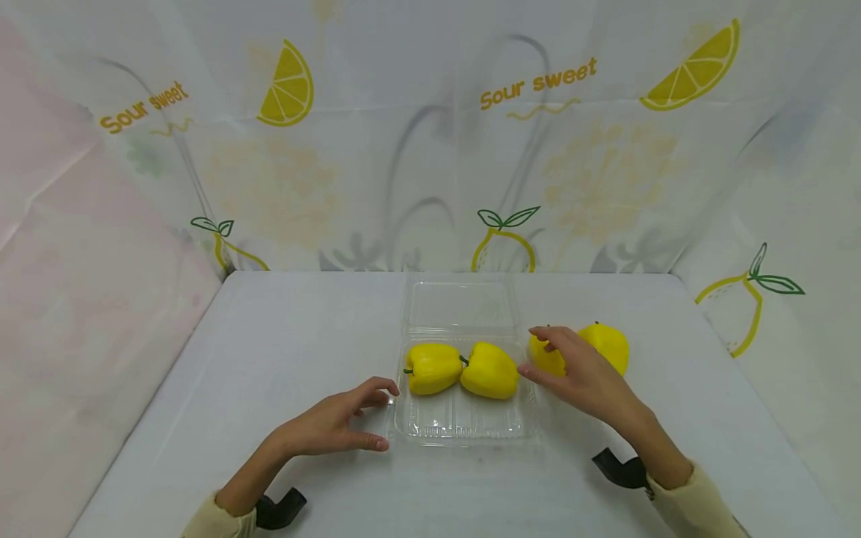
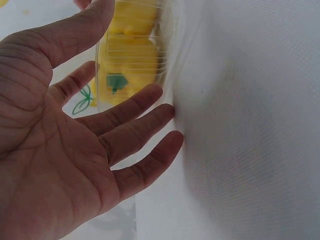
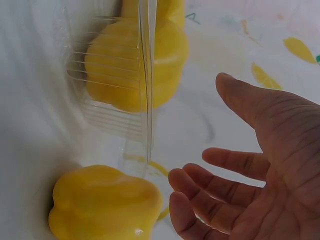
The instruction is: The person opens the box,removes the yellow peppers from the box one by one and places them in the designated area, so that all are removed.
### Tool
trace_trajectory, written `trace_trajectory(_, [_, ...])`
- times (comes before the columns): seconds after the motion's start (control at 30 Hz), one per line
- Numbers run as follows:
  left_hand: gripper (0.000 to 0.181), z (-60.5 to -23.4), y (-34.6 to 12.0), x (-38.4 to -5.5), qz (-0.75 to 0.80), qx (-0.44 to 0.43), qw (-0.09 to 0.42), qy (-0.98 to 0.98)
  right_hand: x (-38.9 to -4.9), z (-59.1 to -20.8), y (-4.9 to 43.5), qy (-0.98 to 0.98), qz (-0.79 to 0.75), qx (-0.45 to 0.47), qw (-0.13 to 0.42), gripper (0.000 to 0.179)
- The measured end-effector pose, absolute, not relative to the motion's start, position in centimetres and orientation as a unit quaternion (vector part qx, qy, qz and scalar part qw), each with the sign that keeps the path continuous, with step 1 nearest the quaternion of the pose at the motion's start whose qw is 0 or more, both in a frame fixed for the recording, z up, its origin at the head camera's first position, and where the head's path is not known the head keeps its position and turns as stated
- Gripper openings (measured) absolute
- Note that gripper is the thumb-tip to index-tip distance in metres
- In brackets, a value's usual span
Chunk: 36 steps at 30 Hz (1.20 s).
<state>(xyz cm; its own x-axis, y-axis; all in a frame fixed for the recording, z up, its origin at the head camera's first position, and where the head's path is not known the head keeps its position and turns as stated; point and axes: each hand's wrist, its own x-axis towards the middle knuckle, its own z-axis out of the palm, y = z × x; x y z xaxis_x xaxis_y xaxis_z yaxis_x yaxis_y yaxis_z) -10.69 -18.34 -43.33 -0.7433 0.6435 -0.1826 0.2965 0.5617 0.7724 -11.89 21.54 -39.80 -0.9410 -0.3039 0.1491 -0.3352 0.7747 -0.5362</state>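
Observation:
An open clear plastic clamshell tray (image 1: 464,432) lies mid-table, its lid (image 1: 460,306) folded back. Inside sit two yellow bell peppers (image 1: 432,368) (image 1: 489,370). Two more yellow peppers lie right of the tray, a near one (image 1: 546,360) and a far one (image 1: 608,345). My left hand (image 1: 386,415) is open at the tray's left rim, its fingers (image 2: 145,105) spread by the plastic wall (image 2: 132,60). Over the near loose pepper (image 3: 105,202) hovers my right hand (image 1: 531,351), open, with its fingers (image 3: 200,180) a small gap from the pepper and holding nothing.
The white table (image 1: 269,359) is walled on three sides by a lemon-print cloth backdrop (image 1: 538,149). Black wrist straps (image 1: 279,508) (image 1: 622,471) show at both sleeves.

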Motion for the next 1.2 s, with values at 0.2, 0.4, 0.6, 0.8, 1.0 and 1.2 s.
trace_trajectory(0.2, [0.066,-43.3,-18.4,-10.7,0.377,0.276,0.228,0.854,-12.0,-40.1,20.9,-0.939,0.286,0.192,0.017,0.068])
trace_trajectory(0.4, [0.066,-43.2,-18.3,-10.6,0.380,0.271,0.230,0.854,-12.1,-40.4,20.3,-0.934,0.287,0.211,0.021,0.066])
trace_trajectory(0.6, [0.066,-43.2,-18.3,-10.5,0.381,0.266,0.232,0.854,-12.2,-40.7,19.8,-0.934,0.280,0.221,0.017,0.066])
trace_trajectory(0.8, [0.066,-43.2,-18.4,-10.5,0.380,0.264,0.233,0.855,-12.3,-40.7,19.2,-0.933,0.277,0.228,0.006,0.066])
trace_trajectory(1.0, [0.066,-43.2,-18.4,-10.6,0.380,0.267,0.232,0.854,-12.4,-40.8,18.7,-0.935,0.272,0.227,-0.004,0.067])
trace_trajectory(1.2, [0.068,-43.2,-18.4,-10.6,0.385,0.270,0.235,0.851,-12.6,-40.9,18.4,-0.934,0.266,0.237,-0.005,0.069])
